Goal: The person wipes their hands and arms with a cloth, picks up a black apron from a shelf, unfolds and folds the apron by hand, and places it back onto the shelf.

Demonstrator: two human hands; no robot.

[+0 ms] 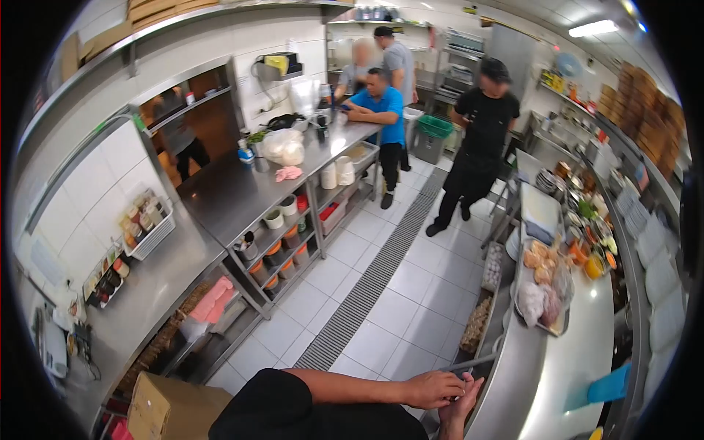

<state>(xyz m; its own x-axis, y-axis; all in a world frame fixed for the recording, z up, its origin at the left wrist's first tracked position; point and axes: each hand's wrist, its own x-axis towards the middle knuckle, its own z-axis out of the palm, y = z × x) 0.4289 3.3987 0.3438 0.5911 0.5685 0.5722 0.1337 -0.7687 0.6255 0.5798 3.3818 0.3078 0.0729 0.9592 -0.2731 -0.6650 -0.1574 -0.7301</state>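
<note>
Kitchen counter (576,359) lies at four o'clock; at five, curled left hand (433,389) touches right hand (462,405); can't tell either's grip.

From the wearer's head, one view (wide, round-edged) looks forward and down across the tiled floor (403,308).

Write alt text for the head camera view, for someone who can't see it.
The wearer's left hand and right hand meet near a steel kitchen counter holding bagged food. Ahead, a person in black stands by a floor drain, and a person in blue leans on another counter.
</note>
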